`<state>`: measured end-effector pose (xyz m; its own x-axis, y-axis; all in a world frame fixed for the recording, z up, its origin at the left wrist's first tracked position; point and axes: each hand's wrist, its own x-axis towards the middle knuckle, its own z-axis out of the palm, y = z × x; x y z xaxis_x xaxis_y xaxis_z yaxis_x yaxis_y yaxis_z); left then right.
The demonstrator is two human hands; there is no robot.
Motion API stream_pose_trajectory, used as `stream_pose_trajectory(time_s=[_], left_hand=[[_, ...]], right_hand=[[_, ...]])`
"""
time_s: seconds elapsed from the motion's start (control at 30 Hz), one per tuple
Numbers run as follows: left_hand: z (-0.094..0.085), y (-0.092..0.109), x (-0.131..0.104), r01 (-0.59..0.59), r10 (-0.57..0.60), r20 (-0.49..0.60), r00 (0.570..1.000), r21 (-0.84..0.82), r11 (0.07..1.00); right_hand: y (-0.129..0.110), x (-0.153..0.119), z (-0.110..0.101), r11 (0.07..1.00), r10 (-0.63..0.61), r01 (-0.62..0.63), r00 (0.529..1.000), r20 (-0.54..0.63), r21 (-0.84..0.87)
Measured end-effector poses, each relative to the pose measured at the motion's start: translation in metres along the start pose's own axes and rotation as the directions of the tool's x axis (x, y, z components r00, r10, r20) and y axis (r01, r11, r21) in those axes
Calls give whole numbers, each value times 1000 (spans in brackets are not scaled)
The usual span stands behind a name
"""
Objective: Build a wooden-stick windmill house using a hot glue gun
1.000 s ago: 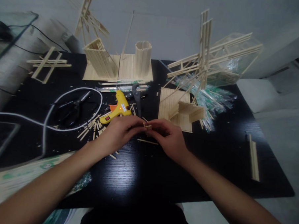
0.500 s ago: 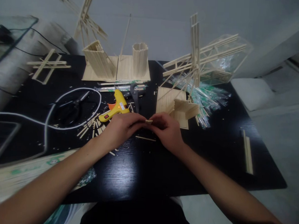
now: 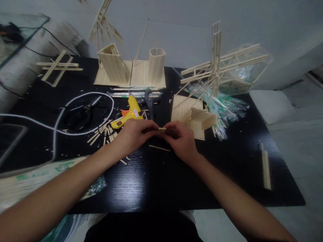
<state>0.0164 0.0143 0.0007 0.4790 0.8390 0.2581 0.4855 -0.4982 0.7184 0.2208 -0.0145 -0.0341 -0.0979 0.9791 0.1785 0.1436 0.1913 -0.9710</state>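
Between my fingertips is a small bundle of wooden sticks (image 3: pixel 162 130), seen end-on, with most of its length hidden. My left hand (image 3: pixel 135 136) pinches it from the left and my right hand (image 3: pixel 180 139) from the right. Beyond the left hand lies a yellow glue gun (image 3: pixel 132 112) with an orange trigger and a small lit light. A single loose stick (image 3: pixel 159 148) rests on the black table below the hands. Just past my right hand stands a stick-built model (image 3: pixel 187 106) with a flat base, low walls and crossed blades.
Two stick towers (image 3: pixel 110 63) (image 3: pixel 156 65) on bases stand at the back. Pliers (image 3: pixel 84 114) lie inside a white cable loop (image 3: pixel 71 99). Cut sticks (image 3: pixel 102 132) are scattered left, plastic wrappers (image 3: pixel 223 106) right, packaged sticks (image 3: pixel 38 176) front left. Stick strips (image 3: pixel 266 168) lie far right.
The whole view has shifted slightly, so the table's contents appear a little further right. Both hands keep their pinch on the stick bundle in nearly the same pose.
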Motion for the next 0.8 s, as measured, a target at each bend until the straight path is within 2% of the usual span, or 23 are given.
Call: stream_pose_trajectory(time_s=[0.3,0.53,0.8], left_hand=[[0,1,-3,-31,31,-14,999,1,1000],[-1,0,-2,-117,118,-30,993,16,993],[-2,-1,-1,-115,115,-16,993,25,993]], right_hand=[[1,-2,1,999,-44,44,999,-5,-32],[-4,-3,0,994,-59,59,998,5,-87],[-5,-1,0,997,-25,28,999,42,-69]])
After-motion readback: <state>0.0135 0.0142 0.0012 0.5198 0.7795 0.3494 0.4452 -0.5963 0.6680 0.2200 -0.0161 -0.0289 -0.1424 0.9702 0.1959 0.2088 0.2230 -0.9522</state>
